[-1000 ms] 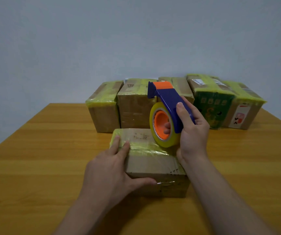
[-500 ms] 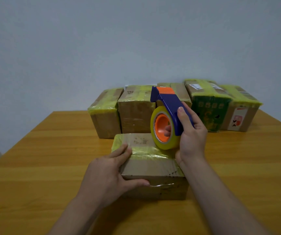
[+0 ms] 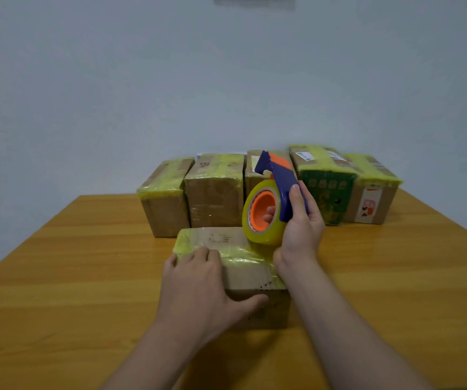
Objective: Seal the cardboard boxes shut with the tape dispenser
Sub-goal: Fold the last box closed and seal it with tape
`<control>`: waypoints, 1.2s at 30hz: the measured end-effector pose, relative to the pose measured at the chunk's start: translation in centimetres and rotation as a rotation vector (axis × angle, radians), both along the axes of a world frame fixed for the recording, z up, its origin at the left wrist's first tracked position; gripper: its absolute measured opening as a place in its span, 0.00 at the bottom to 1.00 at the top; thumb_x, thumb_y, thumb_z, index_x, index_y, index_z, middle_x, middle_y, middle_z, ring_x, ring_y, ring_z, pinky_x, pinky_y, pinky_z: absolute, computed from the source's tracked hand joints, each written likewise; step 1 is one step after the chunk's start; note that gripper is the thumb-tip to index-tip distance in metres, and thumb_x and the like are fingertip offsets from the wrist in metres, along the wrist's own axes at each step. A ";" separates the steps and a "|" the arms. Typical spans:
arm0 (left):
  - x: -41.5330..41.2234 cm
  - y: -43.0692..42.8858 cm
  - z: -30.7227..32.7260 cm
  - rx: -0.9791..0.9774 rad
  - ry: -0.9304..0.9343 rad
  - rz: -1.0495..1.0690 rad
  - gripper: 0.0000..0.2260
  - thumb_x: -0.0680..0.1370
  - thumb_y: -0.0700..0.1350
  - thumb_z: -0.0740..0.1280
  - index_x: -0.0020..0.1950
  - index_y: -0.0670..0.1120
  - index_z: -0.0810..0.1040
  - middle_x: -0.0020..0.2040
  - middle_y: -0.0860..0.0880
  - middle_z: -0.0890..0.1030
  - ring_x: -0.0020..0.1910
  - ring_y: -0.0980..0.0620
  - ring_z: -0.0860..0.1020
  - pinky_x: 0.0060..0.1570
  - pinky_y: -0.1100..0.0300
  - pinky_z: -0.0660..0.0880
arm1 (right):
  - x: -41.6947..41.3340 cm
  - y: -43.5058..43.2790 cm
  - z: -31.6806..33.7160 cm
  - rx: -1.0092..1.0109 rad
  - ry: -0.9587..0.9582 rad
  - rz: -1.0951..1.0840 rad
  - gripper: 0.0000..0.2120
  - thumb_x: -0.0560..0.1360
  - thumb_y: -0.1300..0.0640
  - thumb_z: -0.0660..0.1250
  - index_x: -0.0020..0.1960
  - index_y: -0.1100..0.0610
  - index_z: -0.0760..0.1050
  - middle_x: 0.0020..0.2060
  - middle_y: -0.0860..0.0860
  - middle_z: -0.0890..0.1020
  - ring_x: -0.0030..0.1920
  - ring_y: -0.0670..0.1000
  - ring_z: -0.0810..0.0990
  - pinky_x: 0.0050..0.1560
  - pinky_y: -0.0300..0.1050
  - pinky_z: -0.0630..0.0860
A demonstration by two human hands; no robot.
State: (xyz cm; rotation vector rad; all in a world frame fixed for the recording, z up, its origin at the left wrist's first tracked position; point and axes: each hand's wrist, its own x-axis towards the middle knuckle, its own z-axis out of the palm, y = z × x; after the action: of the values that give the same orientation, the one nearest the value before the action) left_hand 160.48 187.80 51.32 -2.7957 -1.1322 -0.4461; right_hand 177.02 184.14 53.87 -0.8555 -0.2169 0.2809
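Head view. Clamping blue-and-orange plastic tape dispenser point(image 3: 281, 178) in curled right grip point(image 3: 301, 232), roll touching small yellow-taped cardboard box point(image 3: 212, 237) on wooden counter point(image 3: 86, 277); bracing box with spread left grip point(image 3: 198, 285). Likely light, stiff; best held by edges.

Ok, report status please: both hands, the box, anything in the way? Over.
Left hand flat on the near cardboard box. Right hand grips the tape dispenser, roll against the box top. Nothing in the way; row of taped boxes behind.

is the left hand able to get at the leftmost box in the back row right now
Probably yes: the left hand rests on the near box, gripping nothing, and nothing stands between it and the leftmost box.
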 end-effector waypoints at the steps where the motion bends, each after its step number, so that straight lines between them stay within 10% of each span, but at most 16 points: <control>1: 0.7 -0.3 0.0 -0.008 0.003 -0.003 0.57 0.59 0.89 0.40 0.75 0.54 0.68 0.74 0.50 0.73 0.72 0.48 0.71 0.77 0.42 0.61 | 0.2 -0.3 0.1 0.009 0.009 -0.017 0.16 0.80 0.49 0.72 0.67 0.49 0.80 0.53 0.50 0.88 0.54 0.53 0.87 0.46 0.44 0.85; 6: 4.2 -2.0 -1.8 -0.105 -0.013 -0.168 0.53 0.63 0.87 0.40 0.83 0.62 0.48 0.85 0.52 0.57 0.83 0.46 0.54 0.79 0.38 0.49 | 1.7 -2.6 0.3 0.018 -0.097 -0.073 0.16 0.79 0.53 0.73 0.66 0.51 0.80 0.49 0.47 0.89 0.49 0.48 0.88 0.40 0.36 0.82; 13: 4.7 -2.5 -2.7 -0.036 -0.122 -0.141 0.46 0.65 0.82 0.49 0.79 0.63 0.65 0.77 0.54 0.71 0.77 0.49 0.67 0.76 0.48 0.61 | 4.4 -6.1 0.2 -0.108 -0.237 -0.008 0.14 0.78 0.53 0.74 0.64 0.51 0.82 0.48 0.50 0.89 0.44 0.51 0.88 0.36 0.41 0.83; 20: 0.2 -2.2 -1.9 -0.208 -0.290 -0.332 0.36 0.66 0.63 0.62 0.76 0.61 0.73 0.76 0.62 0.71 0.76 0.67 0.62 0.80 0.56 0.45 | 6.7 -8.5 0.6 -0.224 -0.370 0.143 0.09 0.78 0.55 0.74 0.58 0.50 0.86 0.46 0.55 0.89 0.34 0.54 0.85 0.29 0.44 0.81; 24: -2.7 -1.2 -2.4 -0.258 -0.397 -0.405 0.28 0.66 0.51 0.66 0.67 0.61 0.80 0.68 0.68 0.77 0.74 0.71 0.66 0.81 0.44 0.53 | 6.8 -8.6 0.5 -0.263 -0.386 0.227 0.10 0.77 0.54 0.74 0.58 0.50 0.86 0.48 0.55 0.89 0.38 0.54 0.86 0.29 0.44 0.82; 30: -1.3 -0.7 -2.5 -0.246 -0.564 -0.408 0.19 0.73 0.71 0.69 0.54 0.60 0.84 0.58 0.67 0.82 0.65 0.69 0.75 0.70 0.50 0.70 | 5.8 -8.0 0.0 -0.286 -0.464 0.306 0.18 0.71 0.47 0.77 0.60 0.47 0.85 0.52 0.52 0.88 0.51 0.56 0.87 0.45 0.49 0.84; 36: 0.2 1.7 -1.6 -0.405 -0.564 -0.441 0.08 0.72 0.57 0.78 0.49 0.59 0.85 0.54 0.66 0.84 0.62 0.67 0.78 0.64 0.51 0.77 | 6.1 -8.3 0.4 -0.282 -0.559 0.387 0.21 0.70 0.46 0.77 0.63 0.46 0.84 0.55 0.53 0.87 0.52 0.56 0.87 0.44 0.44 0.84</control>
State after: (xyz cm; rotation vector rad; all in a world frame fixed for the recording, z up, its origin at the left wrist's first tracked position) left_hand 160.63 189.45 49.73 -3.4045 -0.7091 -1.2350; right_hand 183.10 175.80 54.24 -1.1598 -0.8864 0.4356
